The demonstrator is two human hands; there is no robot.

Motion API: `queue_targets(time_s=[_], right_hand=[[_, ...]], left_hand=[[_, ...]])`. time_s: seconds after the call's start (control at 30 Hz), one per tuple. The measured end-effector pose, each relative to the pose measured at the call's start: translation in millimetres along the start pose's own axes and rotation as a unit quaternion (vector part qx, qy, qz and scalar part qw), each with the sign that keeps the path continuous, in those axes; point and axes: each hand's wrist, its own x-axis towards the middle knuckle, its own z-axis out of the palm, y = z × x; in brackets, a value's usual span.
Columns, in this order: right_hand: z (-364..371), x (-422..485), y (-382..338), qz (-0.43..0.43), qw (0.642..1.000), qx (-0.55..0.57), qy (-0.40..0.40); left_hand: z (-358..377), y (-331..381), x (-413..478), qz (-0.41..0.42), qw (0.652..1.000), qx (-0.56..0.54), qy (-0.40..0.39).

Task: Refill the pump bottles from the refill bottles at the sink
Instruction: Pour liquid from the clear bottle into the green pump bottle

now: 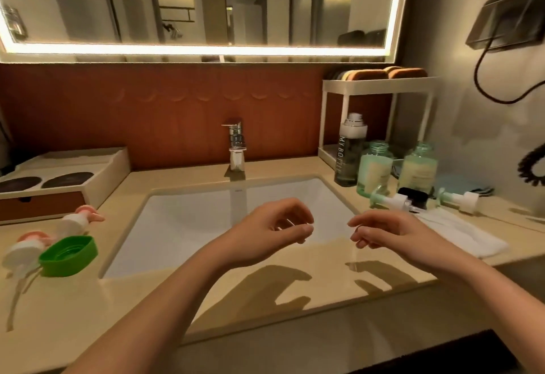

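Both my hands hover over the front of the white sink (182, 226), holding nothing. My left hand (271, 232) and my right hand (386, 232) have loosely curled fingers. On the counter at the right stand two green bottles (374, 167) (418, 167) with open necks, beside a tall clear bottle (349, 152) with no cap. Two green-and-white pump heads (389, 199) (460, 199) lie in front of them. At the left lie two pink-and-white pump heads (79, 220) (23, 249) and a green cap (67, 255).
A chrome tap (236, 143) stands behind the sink. A white rack (377, 84) with sponges stands at the back right, a white cloth (460, 232) lies at the right, and a tray box (59, 179) sits at the left. A black cord (501, 90) hangs on the right wall.
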Motion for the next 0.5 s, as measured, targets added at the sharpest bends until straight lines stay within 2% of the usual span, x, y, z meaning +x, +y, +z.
queue_targets(time_s=[0.23,0.5], right_hand=[[-71.8,-21.5,28.6,0.056,0.995,-0.035,0.071],[-116.9,-9.3,57.2,0.094,0.988,-0.038,0.115]], left_hand=[[49.1,21.1,71.3,0.032,0.999,-0.024,-0.037],[79.9,12.1,138.8,-0.013,0.999,-0.039,-0.022]])
